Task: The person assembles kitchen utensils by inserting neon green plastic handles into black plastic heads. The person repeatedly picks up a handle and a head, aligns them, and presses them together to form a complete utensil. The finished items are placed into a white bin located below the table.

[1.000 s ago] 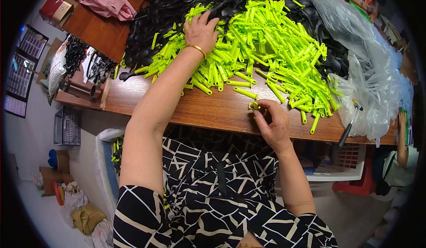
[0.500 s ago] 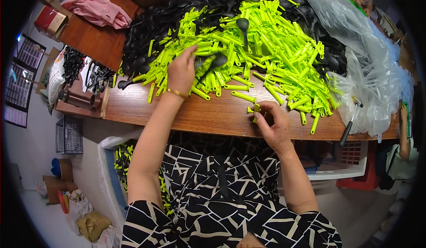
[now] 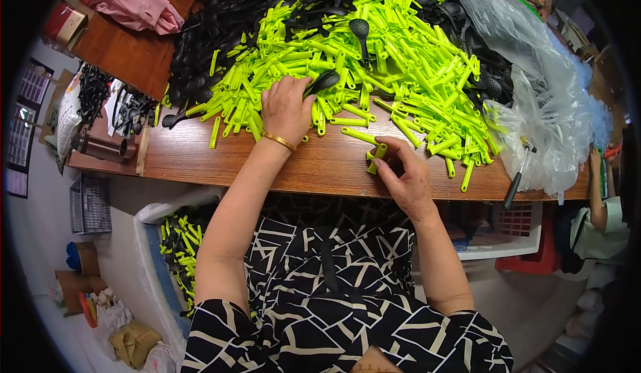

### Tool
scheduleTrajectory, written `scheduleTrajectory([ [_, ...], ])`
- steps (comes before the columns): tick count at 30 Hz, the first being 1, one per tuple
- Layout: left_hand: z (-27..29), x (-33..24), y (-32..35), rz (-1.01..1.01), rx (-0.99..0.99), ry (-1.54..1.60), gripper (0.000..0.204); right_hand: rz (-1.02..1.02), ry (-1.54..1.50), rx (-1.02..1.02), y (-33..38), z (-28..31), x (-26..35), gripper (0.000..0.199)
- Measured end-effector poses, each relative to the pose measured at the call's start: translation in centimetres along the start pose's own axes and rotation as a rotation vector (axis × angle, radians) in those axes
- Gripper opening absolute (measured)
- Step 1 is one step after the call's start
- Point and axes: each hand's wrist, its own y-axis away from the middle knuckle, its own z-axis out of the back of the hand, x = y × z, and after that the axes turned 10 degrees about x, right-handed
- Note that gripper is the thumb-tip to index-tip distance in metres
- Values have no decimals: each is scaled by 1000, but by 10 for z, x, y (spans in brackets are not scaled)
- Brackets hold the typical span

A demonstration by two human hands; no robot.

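a short lime-green plastic handle piece (image 3: 376, 158) is sitting upright at the near edge of the wooden table (image 3: 314, 169), and the right hand (image 3: 405, 176) is pinching it between thumb and curled fingers, so that hand is closed narrowly around the piece. further up the table, the left hand (image 3: 287, 108) is lying palm-down on the big heap of green handles (image 3: 374, 59), its fingers bent over a black spoon-shaped part (image 3: 324, 81) that is poking out from under them; whether it is fully gripping the part cannot be told, since the fingers are hiding the underside. the step in hand looks like pairing a black head with a green handle: one part is being fetched while the other is being held ready. the next move is likely calling for the black part to be lifted free of the pile, brought down to the right hand and lined up with the open end of the green piece. a mound of black parts (image 3: 220, 32) is ringing the green heap, and clear plastic bags (image 3: 541, 99) are bunching at the right.
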Motion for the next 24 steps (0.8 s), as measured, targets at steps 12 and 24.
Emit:
scheduleTrajectory([
  [12,42,-73,95,352,368,1250,30,-59,-697,-186,-2,9,-5,40],
  [24,19,-128,129,364,355,1343,35,-147,-941,-174,3,-2,2,37],
])
